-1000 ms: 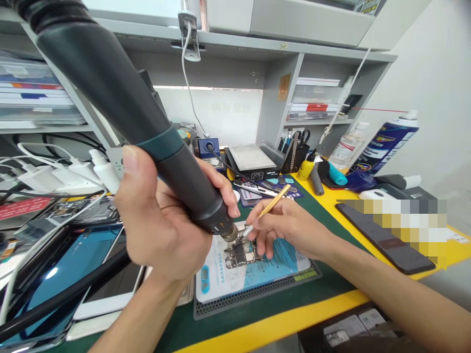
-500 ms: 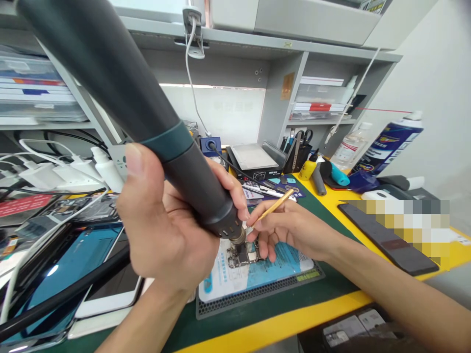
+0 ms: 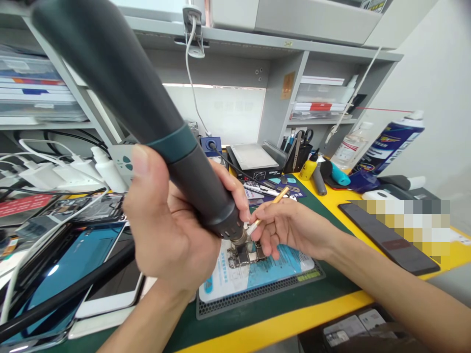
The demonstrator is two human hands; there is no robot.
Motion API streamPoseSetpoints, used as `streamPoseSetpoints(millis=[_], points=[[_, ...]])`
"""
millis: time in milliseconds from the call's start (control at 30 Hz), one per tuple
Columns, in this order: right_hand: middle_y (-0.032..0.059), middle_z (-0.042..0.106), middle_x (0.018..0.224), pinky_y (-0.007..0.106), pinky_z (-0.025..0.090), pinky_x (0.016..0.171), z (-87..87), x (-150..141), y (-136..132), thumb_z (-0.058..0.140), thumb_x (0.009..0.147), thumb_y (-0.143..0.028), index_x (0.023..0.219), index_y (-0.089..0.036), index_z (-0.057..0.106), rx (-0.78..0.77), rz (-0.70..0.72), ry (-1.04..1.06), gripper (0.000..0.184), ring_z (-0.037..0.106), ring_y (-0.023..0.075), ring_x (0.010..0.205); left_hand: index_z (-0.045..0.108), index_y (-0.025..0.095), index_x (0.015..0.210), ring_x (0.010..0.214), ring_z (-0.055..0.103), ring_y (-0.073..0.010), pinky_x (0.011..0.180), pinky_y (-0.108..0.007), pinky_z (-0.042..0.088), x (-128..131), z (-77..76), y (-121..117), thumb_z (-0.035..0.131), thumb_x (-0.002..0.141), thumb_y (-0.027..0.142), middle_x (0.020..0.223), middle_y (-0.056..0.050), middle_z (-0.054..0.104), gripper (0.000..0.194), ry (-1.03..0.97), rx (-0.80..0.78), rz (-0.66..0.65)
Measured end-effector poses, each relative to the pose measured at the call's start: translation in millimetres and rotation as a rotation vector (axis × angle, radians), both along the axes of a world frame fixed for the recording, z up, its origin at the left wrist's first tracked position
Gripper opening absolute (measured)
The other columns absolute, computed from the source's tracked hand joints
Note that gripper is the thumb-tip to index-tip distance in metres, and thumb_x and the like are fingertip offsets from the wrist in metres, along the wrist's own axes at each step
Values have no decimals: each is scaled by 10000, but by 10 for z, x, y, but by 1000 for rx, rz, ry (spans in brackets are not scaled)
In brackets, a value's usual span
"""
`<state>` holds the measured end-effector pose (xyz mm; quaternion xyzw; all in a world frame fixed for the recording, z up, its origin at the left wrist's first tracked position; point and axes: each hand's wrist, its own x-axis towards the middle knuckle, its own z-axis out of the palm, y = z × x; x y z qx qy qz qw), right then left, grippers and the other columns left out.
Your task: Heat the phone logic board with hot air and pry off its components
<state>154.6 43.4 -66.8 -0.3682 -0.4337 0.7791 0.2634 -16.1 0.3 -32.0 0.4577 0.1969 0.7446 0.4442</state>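
My left hand [image 3: 172, 240] is wrapped round the thick dark handle of a hot air gun [image 3: 121, 73], its metal nozzle pointing down. Just below the nozzle lies a small phone circuit board [image 3: 243, 258], partly hidden by the gun and my fingers. My right hand [image 3: 294, 228] pinches a slim tool with a gold handle [image 3: 281, 195] and a pale tip; its exact kind is unclear. That tip is close to the nozzle, over the board. Under the board is a blue and white pad [image 3: 283, 274].
Opened phones and a blue phone back [image 3: 97, 245] crowd the left, with the gun's black hose across them. A black phone [image 3: 386, 240] lies at right. Behind stand a small hot plate [image 3: 253, 156], a yellow bottle [image 3: 308, 167] and a blue spray can [image 3: 390, 142].
The hot air gun and my left hand have shifted slightly right. The gold-handled tool has tilted and moved a little, showing more of its pale tip. The board stays put.
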Motion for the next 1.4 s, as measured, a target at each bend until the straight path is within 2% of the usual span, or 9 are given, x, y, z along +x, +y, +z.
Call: streamPoseSetpoints(millis=[100,200,533,733,800,933,1200,1300,1400], points=[[99,759,719,257,562,451,9,-16,-23,647,782,-190,793,-116,677,74,-24,-26,80,706,196,519,665,174,685,522,613,-228,478,-364,483,-10,-29,15,374,886,779,557,-61,586,701,18,-8,-15],[92,744,689,269,563,455,13,-33,-41,628,759,-172,800,-117,671,125,-47,-53,80,702,201,516,667,183,694,546,608,-224,492,-360,475,-29,-36,12,285,962,686,576,-57,583,686,18,4,-13],[94,744,717,290,582,504,-19,-8,-24,617,768,-159,847,-109,689,126,-30,-85,118,705,195,542,659,179,628,527,574,-241,490,-384,469,-13,43,-20,194,958,691,529,-70,546,766,-6,-65,11],[90,758,741,274,589,507,-48,9,18,623,800,-183,865,-113,700,23,-12,-15,123,718,191,565,695,156,692,456,595,-301,376,-437,476,-171,-116,233,261,908,731,572,-128,621,753,41,128,-91],[92,762,751,268,590,508,-42,5,22,625,806,-180,855,-114,699,12,-13,-7,111,720,188,569,697,161,713,457,596,-299,370,-432,472,-172,-141,260,294,880,761,591,-128,631,742,19,131,-91],[99,765,752,256,586,504,-25,-2,13,631,801,-168,833,-107,701,2,-12,-7,98,720,185,566,694,180,627,431,558,-250,365,-383,454,-93,-91,198,294,860,803,493,-90,527,776,5,102,-57],[103,769,750,254,582,502,-35,-6,21,623,803,-158,811,-109,696,-5,10,-9,88,721,184,557,688,182,585,391,549,-256,346,-366,422,-66,-54,216,305,764,917,438,-70,473,848,1,93,-36],[102,770,749,246,578,500,-45,0,34,619,810,-158,809,-108,697,-9,21,-6,93,723,184,560,688,175,611,430,575,-264,371,-371,442,-63,-42,155,311,794,889,468,-82,505,828,15,78,-44],[107,772,753,254,585,510,-56,12,44,616,814,-155,820,-104,703,-12,27,-2,101,724,188,560,687,164,654,477,592,-269,412,-384,464,-46,-5,51,268,883,799,518,-101,552,794,32,22,-48]])
